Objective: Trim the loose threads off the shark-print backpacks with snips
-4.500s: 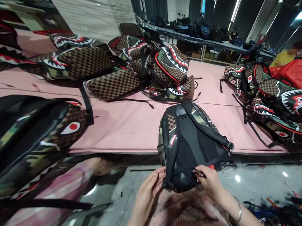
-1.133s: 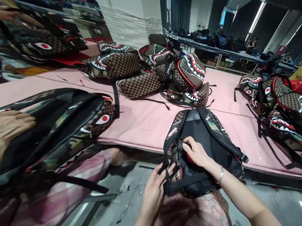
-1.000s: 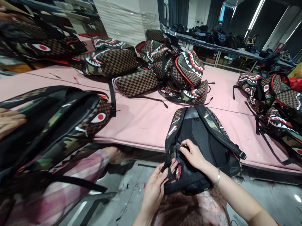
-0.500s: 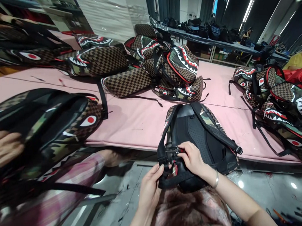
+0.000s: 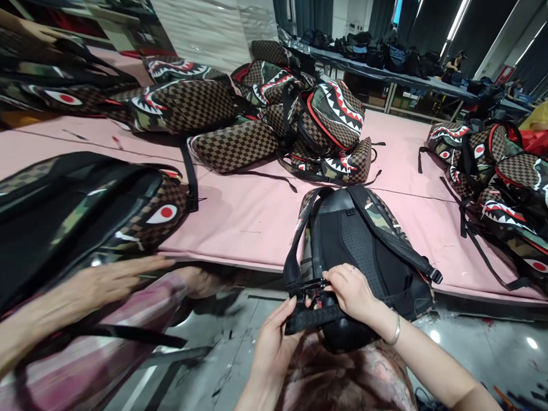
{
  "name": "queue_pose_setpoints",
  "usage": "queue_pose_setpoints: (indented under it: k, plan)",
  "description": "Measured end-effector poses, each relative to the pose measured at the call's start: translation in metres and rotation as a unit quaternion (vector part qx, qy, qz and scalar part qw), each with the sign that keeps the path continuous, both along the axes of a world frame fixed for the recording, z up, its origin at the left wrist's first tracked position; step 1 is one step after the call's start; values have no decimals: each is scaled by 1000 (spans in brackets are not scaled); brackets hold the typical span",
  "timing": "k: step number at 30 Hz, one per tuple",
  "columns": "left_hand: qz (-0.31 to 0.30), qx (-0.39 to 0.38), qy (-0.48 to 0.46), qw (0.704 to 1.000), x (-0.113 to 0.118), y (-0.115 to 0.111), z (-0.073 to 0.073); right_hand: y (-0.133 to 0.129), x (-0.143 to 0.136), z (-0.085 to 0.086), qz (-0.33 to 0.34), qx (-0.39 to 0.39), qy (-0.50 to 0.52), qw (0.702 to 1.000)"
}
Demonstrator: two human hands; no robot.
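Note:
A black-backed backpack (image 5: 350,241) with camouflage and brown check parts leans on the table edge in front of me. My left hand (image 5: 279,326) pinches its black shoulder strap (image 5: 315,319) near the lower left corner, thumb on top. Above the strap, my right hand (image 5: 350,292) is closed on what look like small thread snips (image 5: 312,284), their dark blades pointing left across the strap. Much of their handle is hidden by my fingers. A bracelet circles my right wrist.
A co-worker's hand (image 5: 109,282) reaches over another backpack (image 5: 165,213) on the left. Shark-mouth check backpacks (image 5: 210,105) pile up at the back of the pink table (image 5: 238,222); more backpacks (image 5: 529,218) lie right. Another person's arm (image 5: 25,25) shows top left.
My right hand shifts slightly, and the dark blades now lie more clearly across the strap. The strap's lower loop is pulled flatter. The co-worker's hand has moved right along the left backpack.

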State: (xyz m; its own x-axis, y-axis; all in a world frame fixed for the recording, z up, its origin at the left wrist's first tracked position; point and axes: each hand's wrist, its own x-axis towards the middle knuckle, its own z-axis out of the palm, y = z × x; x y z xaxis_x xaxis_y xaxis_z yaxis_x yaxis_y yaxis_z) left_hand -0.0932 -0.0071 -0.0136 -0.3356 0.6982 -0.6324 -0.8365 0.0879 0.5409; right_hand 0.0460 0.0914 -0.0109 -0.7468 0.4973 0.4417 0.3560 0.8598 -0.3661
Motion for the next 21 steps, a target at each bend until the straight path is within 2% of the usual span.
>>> queue_pose_setpoints:
  k: [10, 14, 21]
  plan:
    - [-29, 17, 2, 999, -2, 0, 1, -3, -4, 2, -6, -7, 1, 1000]
    - [-27, 21, 1, 999, -1, -1, -1, -7, -2, 2, -9, -19, 21, 1000]
    - [-13, 17, 10, 1000, 2, -1, -7, -11, -4, 4, -7, -5, -17, 1000]
